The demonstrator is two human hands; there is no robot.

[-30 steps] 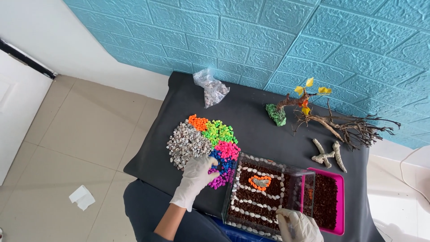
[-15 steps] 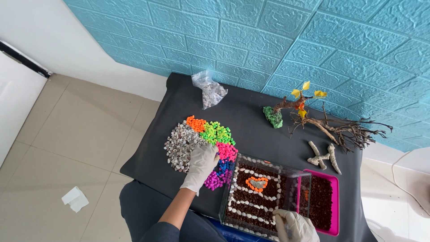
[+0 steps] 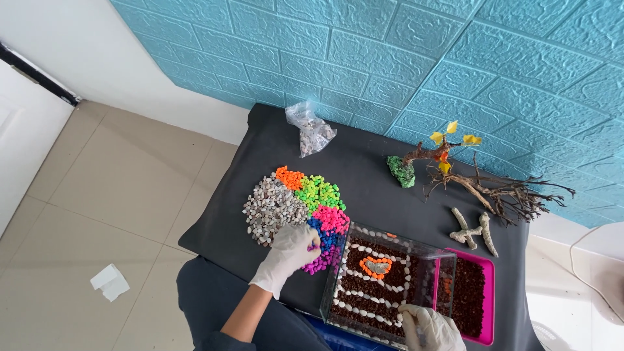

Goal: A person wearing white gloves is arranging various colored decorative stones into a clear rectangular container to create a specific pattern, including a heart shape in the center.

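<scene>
A crumpled white scrap (image 3: 109, 282) lies on the tiled floor at about eight o'clock from the black-draped counter (image 3: 364, 182). On the counter's left part sits a heap of pebbles: a grey-white patch (image 3: 272, 209), orange (image 3: 290, 177) at its one o'clock, green (image 3: 320, 192), pink (image 3: 331, 218), then blue and purple (image 3: 323, 260) lower down. The left hand (image 3: 291, 250), in a white glove, rests curled on the heap's six o'clock edge, fingertips pinched on what looks like one purple pebble; the pinch is too small to read surely. Part of the blue and purple patches is hidden under that hand. A clear bag of pale stones (image 3: 312, 133) lies at twelve o'clock from the heap.

Just right of the heap stands a clear glass tank (image 3: 390, 286), its long axis running from the person toward the wall, tilted slightly to one o'clock, holding dark soil with rows of white pebbles and an orange pebble heart (image 3: 376, 265). The right hand (image 3: 430, 328), gloved, is at the tank's near right corner, cut off by the lower edge; I cannot tell how far it is closed. A pink tray (image 3: 489, 292) of dark soil lies partly behind the tank. At twelve to two o'clock lie a small branch tree (image 3: 455, 162), dry twigs (image 3: 513, 195) and pale driftwood pieces (image 3: 474, 231).
</scene>
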